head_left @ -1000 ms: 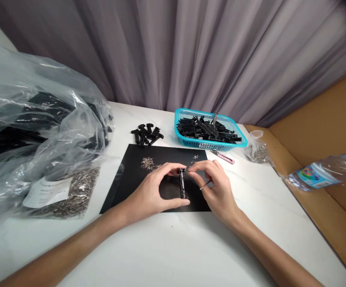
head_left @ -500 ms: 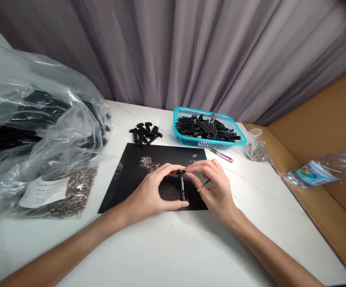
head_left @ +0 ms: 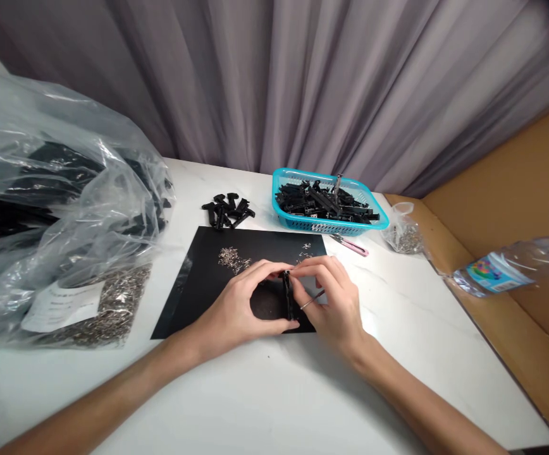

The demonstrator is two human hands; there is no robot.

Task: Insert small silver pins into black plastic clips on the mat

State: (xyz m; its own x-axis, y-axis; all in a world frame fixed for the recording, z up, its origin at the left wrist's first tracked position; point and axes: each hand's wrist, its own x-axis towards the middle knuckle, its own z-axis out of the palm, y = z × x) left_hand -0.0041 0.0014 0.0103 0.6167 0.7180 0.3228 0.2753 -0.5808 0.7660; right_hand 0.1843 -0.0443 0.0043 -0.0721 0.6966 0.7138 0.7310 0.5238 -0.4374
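Note:
A slim black plastic part (head_left: 288,297) stands lengthwise between the fingers and thumb of my left hand (head_left: 236,303), which grips it by its two ends. My right hand (head_left: 334,297) is closed in a pinch at the part's far end, index finger and thumb against it. Whether a tiny piece sits between those fingertips cannot be seen. A thin ring shows on my right hand. Both hands are over a black mat (head_left: 184,303). Beyond them on the mat lie a heap of small metal pieces (head_left: 229,258) and a few scattered ones (head_left: 305,246).
Black parts (head_left: 229,210) lie loose behind the mat. A blue basket (head_left: 331,225) of similar parts stands at the back, with pink-handled snips (head_left: 354,246) before it. Bags (head_left: 117,303) crowd the left; a small bag (head_left: 403,234), a bottle (head_left: 497,275) and cardboard (head_left: 516,189) are right.
My right hand has shifted slightly left, closer against the black plastic part. The part has turned a little and looks darker. The whole view has moved slightly.

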